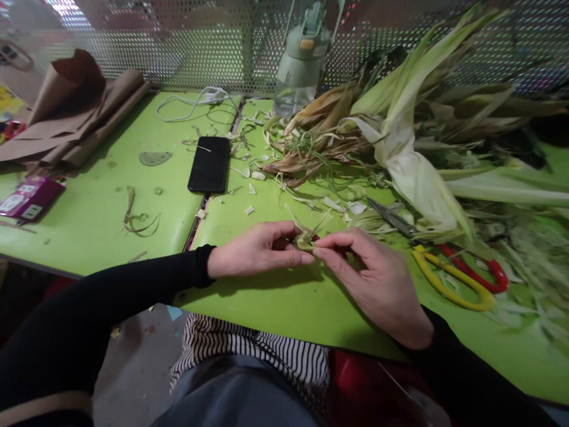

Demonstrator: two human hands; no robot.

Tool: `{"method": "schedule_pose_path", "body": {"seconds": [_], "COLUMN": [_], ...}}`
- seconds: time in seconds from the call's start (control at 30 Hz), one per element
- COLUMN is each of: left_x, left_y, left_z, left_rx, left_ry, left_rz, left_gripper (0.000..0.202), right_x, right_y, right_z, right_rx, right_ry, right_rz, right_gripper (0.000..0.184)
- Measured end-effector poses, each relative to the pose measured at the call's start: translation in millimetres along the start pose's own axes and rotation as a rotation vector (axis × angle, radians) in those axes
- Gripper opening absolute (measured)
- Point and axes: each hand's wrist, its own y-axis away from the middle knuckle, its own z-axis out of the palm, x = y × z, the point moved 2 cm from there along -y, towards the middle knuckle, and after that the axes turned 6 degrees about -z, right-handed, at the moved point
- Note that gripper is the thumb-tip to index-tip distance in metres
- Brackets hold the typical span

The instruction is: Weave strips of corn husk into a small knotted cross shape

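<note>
My left hand (262, 249) is closed on a small piece made of knotted corn husk strips (306, 239), held low over the green table near its front edge. Thin ends of the strips stick up between the hands. With thumb and forefinger, my right hand (367, 273) pinches the right side of the same piece. To the right of that hand lie scissors (453, 279) with one yellow and one red handle, their blades partly among husk scraps. A big heap of corn husks (413, 154), pale green and dried brown, spreads behind them.
A black phone (208, 165) lies across the table seam, with a white cable (195, 110) behind it. A green water bottle (302, 65) stands against the perforated screen (178, 47). Brown paper (84, 112), a purple box (31, 198) and a clear protractor (154, 158) are on the left.
</note>
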Motion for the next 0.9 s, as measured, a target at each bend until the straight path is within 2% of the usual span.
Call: {"method": "schedule_pose_path", "body": {"seconds": [0.1, 0.23, 0.33, 0.47, 0.6, 0.67, 0.77, 0.9], "left_x": [1, 1, -1, -3, -2, -1, 3, 7], "left_y": [1, 0, -3, -5, -3, -1, 2, 5], "left_z": [-0.8, -2.3, -1.5, -0.6, 0.2, 1.4, 2.9, 2.6], "left_rx": [0.015, 0.058, 0.045, 0.018, 0.054, 0.085, 0.126, 0.12], "left_ry": [0.053, 0.112, 0.135, 0.184, 0.155, 0.16, 0.197, 0.144], "left_rz": [0.031, 0.121, 0.119, 0.103, 0.122, 0.109, 0.098, 0.121], "left_gripper": [0.04, 0.031, 0.027, 0.022, 0.024, 0.022, 0.025, 0.043], "right_x": [0, 6, 9, 6, -3, -7, -11, -11], "right_y": [-3, -5, -6, -7, -4, -1, 2, 2], "right_z": [-6, -12, -11, -8, -2, 2, 6, 9], "right_rx": [0.013, 0.119, 0.112, 0.085, 0.016, -0.018, -0.04, -0.049], "right_ry": [-0.061, -0.067, -0.048, 0.045, 0.255, 0.368, 0.43, 0.457], "right_rz": [-0.035, 0.077, 0.084, -0.066, -0.352, -0.472, -0.539, -0.557], "right_gripper": [0.012, 0.026, 0.021, 0.009, 0.028, 0.027, 0.018, 0.022]}}
